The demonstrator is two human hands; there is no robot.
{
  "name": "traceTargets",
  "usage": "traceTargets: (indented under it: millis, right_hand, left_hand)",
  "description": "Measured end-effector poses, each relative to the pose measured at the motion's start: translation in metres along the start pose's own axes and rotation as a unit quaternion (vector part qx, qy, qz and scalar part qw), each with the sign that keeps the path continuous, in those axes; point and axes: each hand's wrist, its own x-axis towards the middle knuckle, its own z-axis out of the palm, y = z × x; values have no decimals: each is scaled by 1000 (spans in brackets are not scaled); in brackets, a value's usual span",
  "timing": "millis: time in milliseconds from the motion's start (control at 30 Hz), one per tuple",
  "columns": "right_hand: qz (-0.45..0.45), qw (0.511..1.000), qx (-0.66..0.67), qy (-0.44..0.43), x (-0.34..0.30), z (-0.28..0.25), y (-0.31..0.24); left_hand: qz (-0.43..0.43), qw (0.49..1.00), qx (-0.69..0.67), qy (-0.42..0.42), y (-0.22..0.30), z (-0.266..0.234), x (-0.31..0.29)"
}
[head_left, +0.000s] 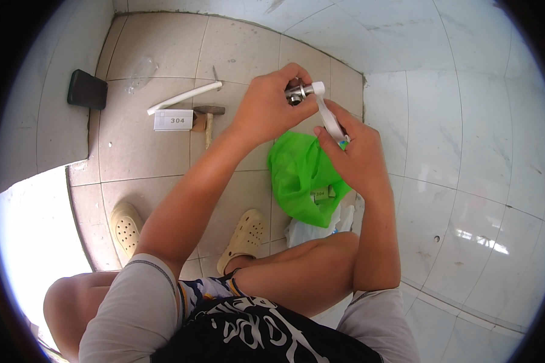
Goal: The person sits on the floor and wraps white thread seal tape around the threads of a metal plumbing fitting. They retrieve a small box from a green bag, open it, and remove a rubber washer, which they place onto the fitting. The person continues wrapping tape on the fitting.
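Up ahead, my left hand (266,109) is closed around a small chrome valve fitting (294,95), which lies roughly level and points to the right. White thread tape covers the fitting's end (318,88). From there a flat strip of the tape (330,123) runs down to my right hand (362,156). The thumb and fingers of that hand pinch the strip; its roll is mostly hidden by them. Right below my hands sits a bright green bag (297,175), with a small box (323,194) showing in its opening.
Left on the tiled floor lie a white and grey box (174,120), a hammer (209,124) and a white pipe (184,98). A dark phone-like object (88,90) rests on the left ledge. White tiled walls (430,133) enclose the corner. A clear plastic bag (309,233) lies by my leg.
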Motion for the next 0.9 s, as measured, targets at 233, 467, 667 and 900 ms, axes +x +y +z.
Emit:
traceTargets:
  millis: [233,467,667,900]
  right_hand:
    - [17,998,52,-21,-6,-5,-8]
    - [40,946,322,22,-3,-12,-9]
    - [44,907,402,115,8,-20,3]
    - [140,913,366,114,20,-11,33]
  left_hand:
    - [68,994,80,-33,-17,5,-2]
    - [90,978,152,-108,-25,11,-13]
    - [108,972,104,-179,-9,24,-25]
    - [131,971,17,-201,16,27,-29]
